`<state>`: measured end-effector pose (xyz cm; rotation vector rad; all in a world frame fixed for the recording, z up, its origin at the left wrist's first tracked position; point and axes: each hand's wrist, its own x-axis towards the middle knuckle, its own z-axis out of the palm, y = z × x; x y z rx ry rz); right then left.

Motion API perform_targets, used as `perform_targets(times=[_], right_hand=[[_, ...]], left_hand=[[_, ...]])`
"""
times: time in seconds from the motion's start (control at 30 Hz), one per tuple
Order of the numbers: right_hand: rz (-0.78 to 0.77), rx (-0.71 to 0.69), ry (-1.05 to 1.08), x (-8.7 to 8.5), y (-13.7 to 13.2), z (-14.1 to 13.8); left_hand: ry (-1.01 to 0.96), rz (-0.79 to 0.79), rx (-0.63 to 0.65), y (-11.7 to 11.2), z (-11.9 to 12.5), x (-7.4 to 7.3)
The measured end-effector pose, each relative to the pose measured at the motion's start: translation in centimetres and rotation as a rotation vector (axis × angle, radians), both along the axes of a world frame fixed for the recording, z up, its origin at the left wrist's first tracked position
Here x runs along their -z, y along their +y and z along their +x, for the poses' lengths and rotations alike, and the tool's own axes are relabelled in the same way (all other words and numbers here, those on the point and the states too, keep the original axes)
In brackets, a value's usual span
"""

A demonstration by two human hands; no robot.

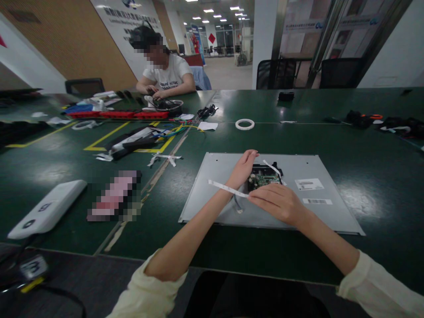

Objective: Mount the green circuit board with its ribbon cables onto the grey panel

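A grey metal panel (205, 176) lies flat on the green table in front of me. Near its middle sits a green circuit board (263, 180) with a black part along its far edge. My left hand (244, 168) rests at the board's left side, fingers stretched out; its thumb is hidden. Between the fingertips of my right hand (281, 204) is the end of a white strip of tape (225, 187), which reaches left across my left wrist. Another white strip (273, 168) lies over the board's far right part. Grey wires (237, 205) show below the tape.
At the left are a white power bank (49, 210) and a phone (114, 196). A tape roll (244, 124) lies beyond the panel. Tape scraps (165, 158), cables and red trays (119, 115) are further left. A co-worker (168, 73) sits across the table.
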<state>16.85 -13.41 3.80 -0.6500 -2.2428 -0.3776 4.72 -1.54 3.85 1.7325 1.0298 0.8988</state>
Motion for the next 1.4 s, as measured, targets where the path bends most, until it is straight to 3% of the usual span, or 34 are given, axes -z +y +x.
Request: perform_targets(times=[0.3, 0.4, 0.53, 0.67, 0.73, 0.8, 0.87, 1.03, 1.23, 1.4], right_hand=[[-0.015, 0.032, -0.110, -0.4, 0.2, -0.3], [-0.022, 0.019, -0.022, -0.4, 0.4, -0.4], [-0.146, 0.020, 0.189, 0.1, 0.4, -0.5], [-0.258, 0.140, 0.392, 0.4, 0.4, -0.1], [-0.316, 0.246, 0.503, 0.4, 0.5, 0.2], [-0.378, 0.347, 0.629, 0.4, 0.8, 0.6], [-0.425, 0.420, 0.753, 0.5, 1.1, 1.1], [-0.530, 0.522, 0.897, 1.4, 1.8, 1.8], [-0.619, 0.481, 0.979, 2.0, 2.1, 1.8], [-0.691, 0.408, 1.028, 2.2, 2.2, 1.7]], left_hand=[[0.060, 0.019, -0.004, -0.1, -0.2, -0.1], [0.076, 0.043, 0.006, 0.0, -0.1, 0.4], [0.134, 0.124, 0.011, 0.7, -0.8, 0.9], [0.181, 0.262, -0.012, 1.9, -2.6, 0.2], [0.153, 0.181, -0.025, 2.4, -3.7, -0.6], [0.136, 0.031, 0.031, 2.8, -4.7, -1.5], [0.183, 0.000, 0.077, 3.0, -5.7, -2.0], [0.468, 0.178, 0.162, 1.5, -7.6, -1.6], [0.616, 0.309, 0.465, -0.3, -8.4, -1.1], [0.613, 0.243, 0.471, 0.8, -8.5, -1.2]])
